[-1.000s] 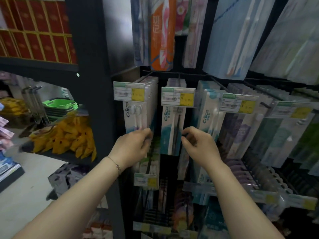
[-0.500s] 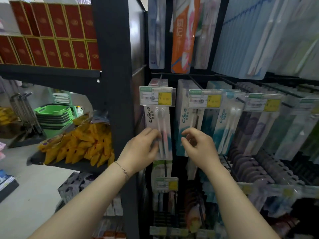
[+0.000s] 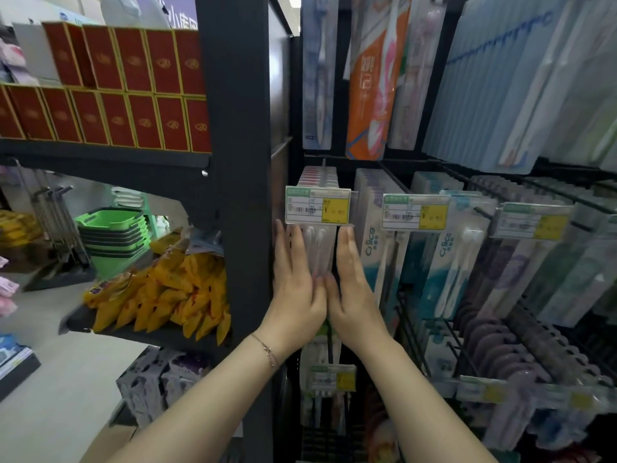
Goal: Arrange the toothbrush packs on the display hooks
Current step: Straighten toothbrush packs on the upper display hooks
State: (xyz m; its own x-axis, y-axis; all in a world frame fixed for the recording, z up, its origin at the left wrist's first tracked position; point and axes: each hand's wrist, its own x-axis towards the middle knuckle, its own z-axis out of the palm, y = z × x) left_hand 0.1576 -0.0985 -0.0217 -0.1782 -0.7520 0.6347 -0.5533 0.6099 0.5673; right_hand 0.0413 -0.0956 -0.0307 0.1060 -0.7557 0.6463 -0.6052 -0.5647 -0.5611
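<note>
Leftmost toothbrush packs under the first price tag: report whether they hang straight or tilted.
Straight. The toothbrush packs hang upright under the price tag, left hand and right hand flat against their sides.

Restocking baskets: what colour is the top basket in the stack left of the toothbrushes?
Bright green, seen in the head view.

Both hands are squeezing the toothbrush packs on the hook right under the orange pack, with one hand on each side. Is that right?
Not quite. The head view shows the left hand and right hand flanking the packs on the leftmost hook, beside the black post. The orange pack hangs above the next hook to the right. One hand on each side is correct.
</note>
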